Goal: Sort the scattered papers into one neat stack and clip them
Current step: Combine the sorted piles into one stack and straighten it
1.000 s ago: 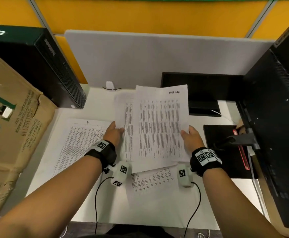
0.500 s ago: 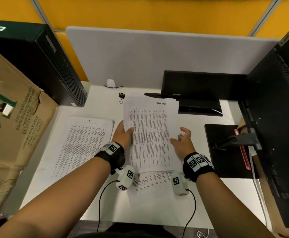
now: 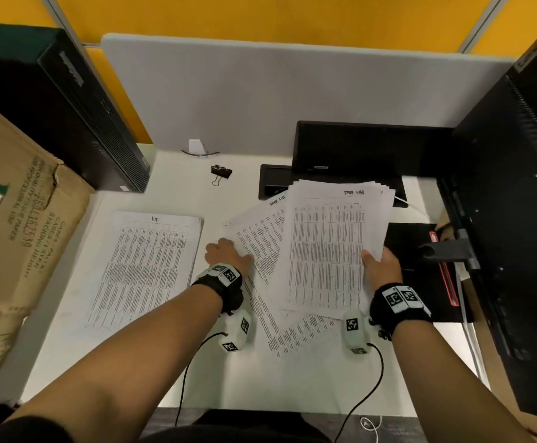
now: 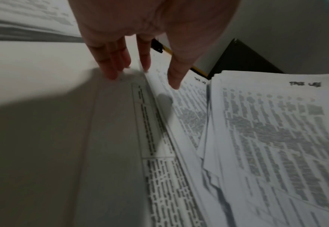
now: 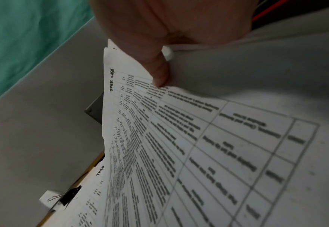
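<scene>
My right hand grips a bundle of printed sheets by its right edge, lifted off the white desk. In the right wrist view the thumb lies on top of the bundle, and the other fingers are hidden under it. My left hand is open, its straight fingers touching the left edge of a tilted loose sheet on the desk. Another sheet lies under these, nearer to me. A separate pile of papers lies flat to the left. A black binder clip sits at the back.
A cardboard box and a black computer case stand along the left. A large black monitor fills the right side, with a black pad below it. Behind are a grey partition and a black screen.
My left hand has let go of the bundle and dropped to the tilted sheet on the desk. The right hand alone now holds the bundle, shifted to the right.
</scene>
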The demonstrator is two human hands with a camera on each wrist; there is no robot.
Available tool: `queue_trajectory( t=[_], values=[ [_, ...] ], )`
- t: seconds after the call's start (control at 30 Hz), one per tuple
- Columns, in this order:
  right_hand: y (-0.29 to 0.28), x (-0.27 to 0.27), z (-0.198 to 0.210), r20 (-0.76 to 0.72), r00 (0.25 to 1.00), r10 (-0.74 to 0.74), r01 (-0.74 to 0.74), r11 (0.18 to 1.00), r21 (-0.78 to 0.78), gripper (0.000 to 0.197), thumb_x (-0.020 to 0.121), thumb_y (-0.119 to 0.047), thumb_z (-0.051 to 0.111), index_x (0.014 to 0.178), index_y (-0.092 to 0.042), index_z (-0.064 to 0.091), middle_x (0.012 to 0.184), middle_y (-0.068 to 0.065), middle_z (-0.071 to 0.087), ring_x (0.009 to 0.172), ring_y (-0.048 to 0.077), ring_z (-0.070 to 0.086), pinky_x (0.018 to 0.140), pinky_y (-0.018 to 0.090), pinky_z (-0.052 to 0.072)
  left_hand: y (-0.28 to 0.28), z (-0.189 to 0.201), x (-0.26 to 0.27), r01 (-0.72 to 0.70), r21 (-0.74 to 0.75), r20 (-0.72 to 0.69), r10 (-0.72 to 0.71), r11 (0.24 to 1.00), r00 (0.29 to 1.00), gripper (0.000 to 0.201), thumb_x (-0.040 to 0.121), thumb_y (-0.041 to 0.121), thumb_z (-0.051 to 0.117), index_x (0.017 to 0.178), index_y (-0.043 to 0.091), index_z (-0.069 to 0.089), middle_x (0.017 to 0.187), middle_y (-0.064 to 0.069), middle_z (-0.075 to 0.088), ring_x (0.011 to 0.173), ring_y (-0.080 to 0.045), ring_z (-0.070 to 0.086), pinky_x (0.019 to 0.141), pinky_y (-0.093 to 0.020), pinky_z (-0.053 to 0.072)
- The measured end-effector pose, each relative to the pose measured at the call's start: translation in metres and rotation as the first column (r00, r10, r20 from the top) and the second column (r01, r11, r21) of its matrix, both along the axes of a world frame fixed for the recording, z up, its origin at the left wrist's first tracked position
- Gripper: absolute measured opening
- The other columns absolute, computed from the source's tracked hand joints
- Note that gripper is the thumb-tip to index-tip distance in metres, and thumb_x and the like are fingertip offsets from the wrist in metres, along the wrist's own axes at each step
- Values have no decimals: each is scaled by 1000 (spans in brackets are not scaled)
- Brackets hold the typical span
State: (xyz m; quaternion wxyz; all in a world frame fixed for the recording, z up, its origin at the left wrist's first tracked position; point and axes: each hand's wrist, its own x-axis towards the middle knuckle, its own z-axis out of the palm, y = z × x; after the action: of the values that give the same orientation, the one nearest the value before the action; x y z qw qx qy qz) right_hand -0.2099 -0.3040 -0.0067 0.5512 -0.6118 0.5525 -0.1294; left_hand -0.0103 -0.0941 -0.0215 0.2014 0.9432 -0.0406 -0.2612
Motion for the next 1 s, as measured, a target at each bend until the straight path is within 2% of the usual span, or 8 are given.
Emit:
queue_trajectory(
  t=[0.13,0.3,0.43,0.57,0.63,0.73,0.9,1.0],
  values=[
    [-10,-8,-6,-24,999,-44,44,999,18,32,97,-18,54,128,-12,60,115,10,67,105,28,63,91,38,50,-14,-6,-7,-59,-61,57,63,996,996,90,70,38,81,138,10,31,135,-16,37,126,-33,38,101,-40,37],
    [-10,-12,-11,-45,999,-15,16,999,29,32,97,-14,53,128,-9,59,116,11,66,100,25,62,84,31,48,-26,-7,17,-133,-158,-6,133,979,991,95,70,21,81,144,19,21,136,-16,40,126,-35,40,103,-45,38],
    [-9,-11,-16,-62,998,-14,17,999,45,33,98,-14,53,129,-8,59,119,12,66,101,25,62,84,29,46,-28,-3,22,-173,-372,-18,180,912,984,74,82,6,66,141,21,25,115,-14,55,101,-30,58,85,-36,48],
    [-6,-8,-18,-74,997,-38,41,999,36,32,98,-13,52,129,-6,57,116,10,64,103,26,60,83,28,43,-23,1,4,-149,-500,-15,164,853,986,34,83,17,70,111,12,52,96,-6,62,79,-21,60,66,-26,50],
    [-4,-7,-21,-71,996,-48,50,998,27,34,98,-12,53,131,-5,55,121,12,63,108,28,60,86,29,43,-17,-4,-10,-167,-503,-110,129,848,986,30,83,19,71,108,11,57,105,-7,67,87,-23,64,71,-27,52],
    [-2,-4,-22,-55,998,-13,16,999,49,36,94,-13,58,130,-9,55,123,10,64,111,30,60,91,33,46,-7,-9,-28,-69,-473,-132,7,879,991,30,89,13,63,118,10,61,117,-8,66,101,-23,63,80,-26,47],
    [-1,-3,-20,-49,998,37,-35,998,49,33,92,-2,57,125,-9,59,119,10,66,103,26,61,86,31,46,2,30,1,-55,-451,94,109,891,990,20,96,13,49,107,4,63,104,-15,67,91,-28,63,73,-28,46],
    [-2,-5,-16,-46,998,31,-29,999,41,34,93,0,56,125,-10,61,119,9,67,105,27,62,85,31,47,13,71,40,-86,-513,227,231,854,946,22,95,14,47,103,-1,62,101,-19,66,90,-30,62,79,-34,51]
  ],
)
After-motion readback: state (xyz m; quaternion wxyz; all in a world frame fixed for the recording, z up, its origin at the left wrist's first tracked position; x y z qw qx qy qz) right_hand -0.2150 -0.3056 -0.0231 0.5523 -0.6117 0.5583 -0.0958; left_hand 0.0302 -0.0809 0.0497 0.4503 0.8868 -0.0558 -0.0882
